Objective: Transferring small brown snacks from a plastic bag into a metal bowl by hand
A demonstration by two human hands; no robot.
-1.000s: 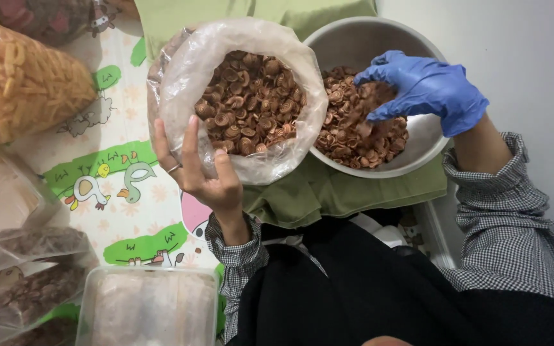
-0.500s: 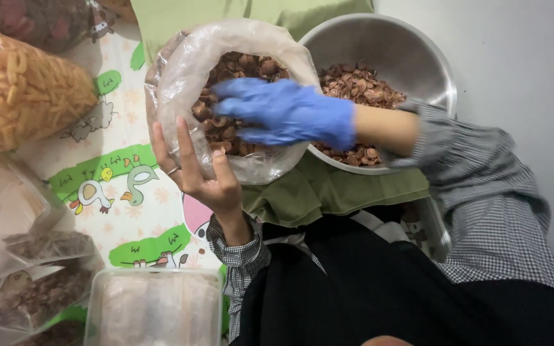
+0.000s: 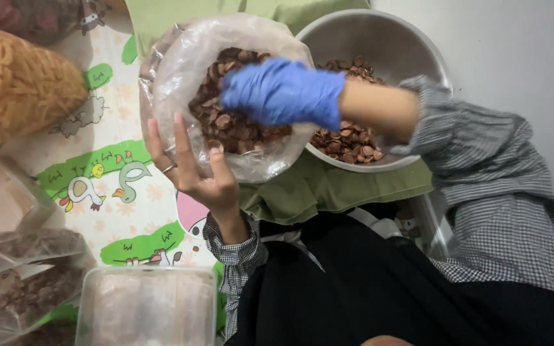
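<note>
Cupping the clear plastic bag (image 3: 181, 77) of brown nut pieces (image 3: 226, 125) from below with spread fingers, the bare left hand (image 3: 193, 176) steadies it beside the steel bowl (image 3: 386, 38) while the blue-gloved right hand (image 3: 283, 90), grip unclear, hovers inside, apparently filling.

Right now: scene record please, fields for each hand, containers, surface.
left hand: bare, ring on one finger, cups the clear plastic bag from below
right hand: blue glove, inside the bag mouth over the brown pieces; grip hidden
metal bowl: beside the bag, holds more brown pieces, rests on green cloth
surface: cartoon-print mat
nearby: bag of orange sticks, clear plastic tub
</note>
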